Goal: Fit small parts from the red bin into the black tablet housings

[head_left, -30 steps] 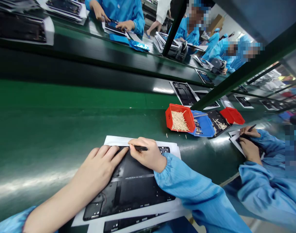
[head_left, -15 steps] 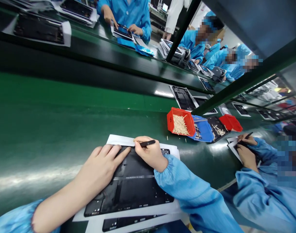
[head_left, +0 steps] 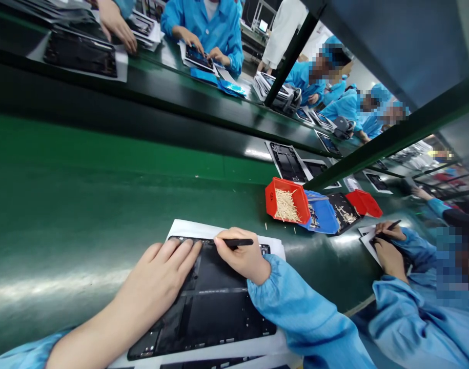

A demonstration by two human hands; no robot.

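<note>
On a glossy green conveyor belt (head_left: 103,169), a flat black rectangular device panel (head_left: 203,318) lying on a white paper sheet (head_left: 182,228), near the belt's near edge, far edge running roughly along the belt, long axis hard to call in the warped view. Left hand (head_left: 161,271) spread, fingers pressed down on the panel's far half. Right hand (head_left: 238,256) pinching a slim black stylus-like tool (head_left: 238,242) between thumb and fingers, just over the panel's far edge, tool lying almost level, free end sticking out to the right. Just beyond the sheet, a red plastic bin of pale wooden sticks (head_left: 272,197) beside a blue plastic bin (head_left: 322,218), then a black tray scattered with sticks (head_left: 344,212) and a second red plastic bin (head_left: 367,203). Further right, a co-worker's hands (head_left: 390,256) over another white sheet, one holding a black tool
</note>
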